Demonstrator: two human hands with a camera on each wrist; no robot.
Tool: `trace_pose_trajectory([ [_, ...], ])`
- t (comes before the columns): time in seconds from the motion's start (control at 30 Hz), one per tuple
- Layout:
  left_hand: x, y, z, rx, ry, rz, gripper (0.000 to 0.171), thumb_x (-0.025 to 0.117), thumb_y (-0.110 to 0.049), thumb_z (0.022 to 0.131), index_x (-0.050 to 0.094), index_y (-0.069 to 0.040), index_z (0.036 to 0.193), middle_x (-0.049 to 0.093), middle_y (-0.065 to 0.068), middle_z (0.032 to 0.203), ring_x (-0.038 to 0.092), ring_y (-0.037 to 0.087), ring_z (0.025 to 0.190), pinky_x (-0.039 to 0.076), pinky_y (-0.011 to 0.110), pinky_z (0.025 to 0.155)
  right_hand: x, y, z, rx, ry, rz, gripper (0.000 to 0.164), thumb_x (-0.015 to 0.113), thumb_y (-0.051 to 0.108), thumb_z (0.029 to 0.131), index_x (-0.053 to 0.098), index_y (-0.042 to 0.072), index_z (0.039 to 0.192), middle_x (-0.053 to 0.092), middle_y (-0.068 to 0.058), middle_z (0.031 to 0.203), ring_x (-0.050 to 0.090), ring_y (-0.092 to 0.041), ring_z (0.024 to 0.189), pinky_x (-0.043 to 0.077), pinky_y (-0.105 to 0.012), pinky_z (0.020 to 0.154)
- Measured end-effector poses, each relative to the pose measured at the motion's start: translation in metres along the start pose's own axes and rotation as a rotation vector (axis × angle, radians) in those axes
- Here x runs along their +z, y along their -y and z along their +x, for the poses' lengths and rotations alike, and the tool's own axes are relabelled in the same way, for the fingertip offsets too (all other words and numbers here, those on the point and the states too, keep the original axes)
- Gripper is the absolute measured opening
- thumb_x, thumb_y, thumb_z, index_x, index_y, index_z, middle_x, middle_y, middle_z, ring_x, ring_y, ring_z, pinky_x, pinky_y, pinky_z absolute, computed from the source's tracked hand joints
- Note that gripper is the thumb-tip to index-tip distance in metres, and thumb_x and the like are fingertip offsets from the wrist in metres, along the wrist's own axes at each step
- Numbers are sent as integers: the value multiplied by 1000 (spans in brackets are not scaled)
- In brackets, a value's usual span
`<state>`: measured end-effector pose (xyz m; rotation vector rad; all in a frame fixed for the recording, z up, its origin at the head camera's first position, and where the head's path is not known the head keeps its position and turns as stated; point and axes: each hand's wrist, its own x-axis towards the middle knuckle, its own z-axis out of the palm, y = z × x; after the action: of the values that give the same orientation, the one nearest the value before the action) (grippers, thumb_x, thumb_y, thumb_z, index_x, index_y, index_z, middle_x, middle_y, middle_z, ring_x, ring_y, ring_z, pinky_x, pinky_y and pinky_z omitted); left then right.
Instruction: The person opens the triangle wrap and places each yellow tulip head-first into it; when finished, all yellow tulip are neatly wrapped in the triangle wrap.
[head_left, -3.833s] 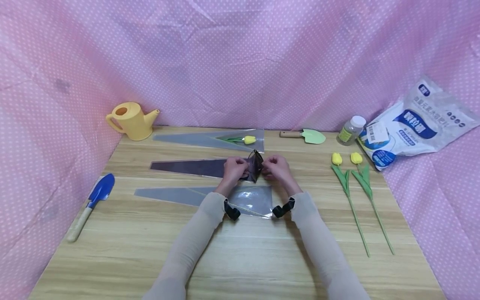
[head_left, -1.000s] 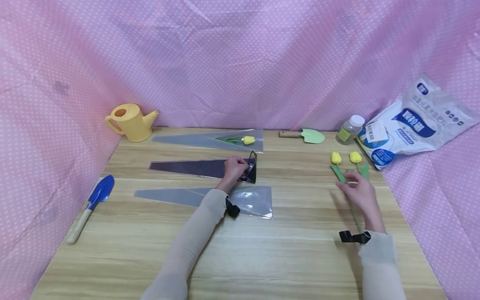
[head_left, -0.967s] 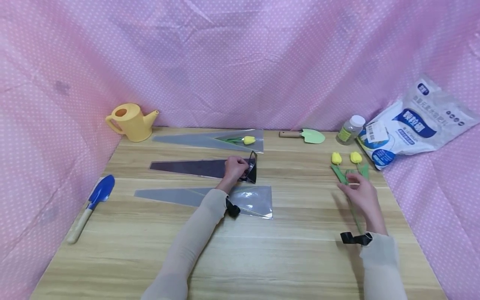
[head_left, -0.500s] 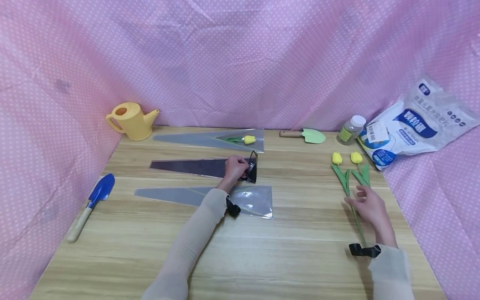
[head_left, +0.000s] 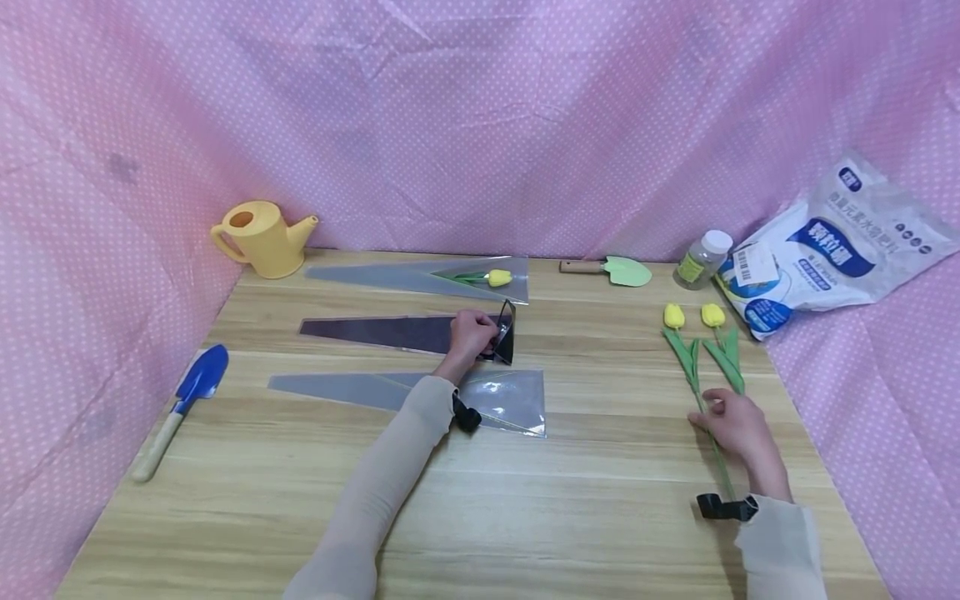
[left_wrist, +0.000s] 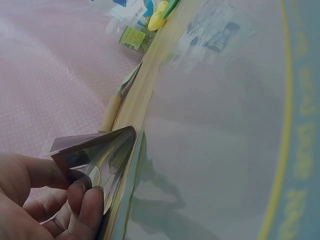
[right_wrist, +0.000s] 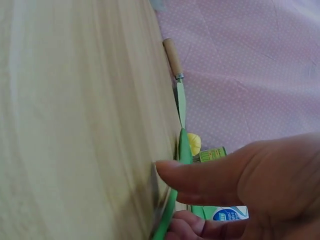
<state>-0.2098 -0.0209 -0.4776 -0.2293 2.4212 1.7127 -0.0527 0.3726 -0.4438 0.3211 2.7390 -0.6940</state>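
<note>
My left hand point(head_left: 471, 335) pinches the dark flower sleeve point(head_left: 375, 332) near its wide end, and its mouth stands raised and gaping. In the left wrist view the thumb and fingertips point(left_wrist: 92, 197) hold the film edge. My right hand point(head_left: 738, 429) is low over the stem of the left yellow tulip point(head_left: 684, 354), its thumb on one side and its fingers on the other. A gap shows between thumb and fingertips in the head view. Beside it lies another tulip point(head_left: 723, 358), its lower stem hidden by the hand.
A clear sleeve point(head_left: 352, 282) holding a yellow tulip lies at the back, another clear sleeve point(head_left: 330, 387) in front. Around stand a watering can point(head_left: 268, 242), blue trowel point(head_left: 202, 375), green trowel point(head_left: 626, 272), bottle point(head_left: 701, 262) and fertilizer bag point(head_left: 817, 250).
My right hand has left the dark sleeve, gone right to the tulips and slid down along the left tulip's stem. My left hand stays at the sleeve. The tulips lie as before.
</note>
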Motion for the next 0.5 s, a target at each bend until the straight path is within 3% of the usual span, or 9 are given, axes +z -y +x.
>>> trace_pose_trajectory([
  [0.27, 0, 0, 0, -6, 1, 2, 9, 63, -4, 81, 70, -1, 79, 61, 3, 65, 53, 8, 43, 50, 22, 43, 6, -1, 0, -75, -83, -40, 41, 64, 10, 88, 53, -11, 121, 64, -33, 103, 60, -47, 94, 47, -55, 78],
  [0.5, 0, 1, 1, -5, -1, -2, 9, 63, -4, 81, 70, 0, 79, 62, 5, 68, 53, 9, 42, 50, 22, 42, 4, 3, 2, -37, -48, -26, 40, 62, 6, 88, 52, -11, 122, 64, -27, 98, 61, -37, 86, 48, -44, 71],
])
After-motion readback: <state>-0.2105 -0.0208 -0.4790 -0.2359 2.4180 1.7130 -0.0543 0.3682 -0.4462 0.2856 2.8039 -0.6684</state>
